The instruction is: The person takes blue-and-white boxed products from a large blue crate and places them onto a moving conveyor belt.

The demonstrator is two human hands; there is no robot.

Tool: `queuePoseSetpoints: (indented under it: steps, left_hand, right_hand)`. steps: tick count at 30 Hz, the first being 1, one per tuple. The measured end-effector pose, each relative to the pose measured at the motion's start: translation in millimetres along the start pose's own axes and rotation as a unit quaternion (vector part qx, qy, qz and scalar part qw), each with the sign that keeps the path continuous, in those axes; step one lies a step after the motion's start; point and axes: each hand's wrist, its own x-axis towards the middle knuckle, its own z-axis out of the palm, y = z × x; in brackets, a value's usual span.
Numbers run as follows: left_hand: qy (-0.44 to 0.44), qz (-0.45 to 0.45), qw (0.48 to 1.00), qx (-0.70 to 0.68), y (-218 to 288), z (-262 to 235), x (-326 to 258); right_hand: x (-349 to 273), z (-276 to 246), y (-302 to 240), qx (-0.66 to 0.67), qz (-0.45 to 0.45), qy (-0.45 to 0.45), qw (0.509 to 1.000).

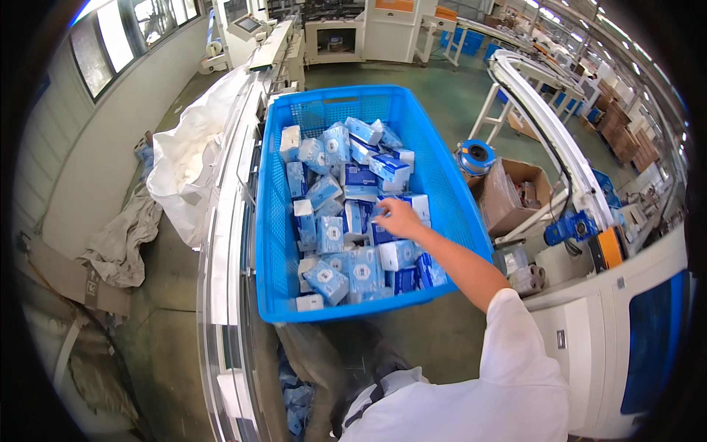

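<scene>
The person's right arm enters from about five o'clock, where a white short sleeve covers the upper arm and shoulder. From the sleeve's hem the bare forearm runs up and to the left, toward eleven o'clock, stretched nearly straight with only a slight bend at the elbow. The wrist is level with the forearm, not cocked. The right hand [398, 218] sits just right of the frame's centre, back of the hand facing up, fingers reaching forward and curled slightly downward toward ten o'clock. Whether the grip is closed cannot be told from this angle. The left hand is out of sight.
</scene>
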Motion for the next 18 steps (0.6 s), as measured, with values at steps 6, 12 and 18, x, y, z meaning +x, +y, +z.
queuePoseSetpoints:
  steps: [6, 12, 18]
  left_hand:
    - [0.072, 0.145, 0.981, -0.107, 65.5, 95.0, -72.7]
    - [0.043, 0.195, 0.974, -0.104, 125.8, 181.8, -108.8]
    - [-0.247, 0.247, 0.927, -0.136, 207.8, 285.6, -79.0]
  right_hand:
    - [36.7, 77.4, 134.3, -0.387, -0.028, -0.011, 0.922]
    - [88.7, 88.1, 151.5, -0.232, 0.059, -0.009, 0.971]
    - [109.0, -42.9, -37.2, 0.147, -0.138, -0.383, 0.902]
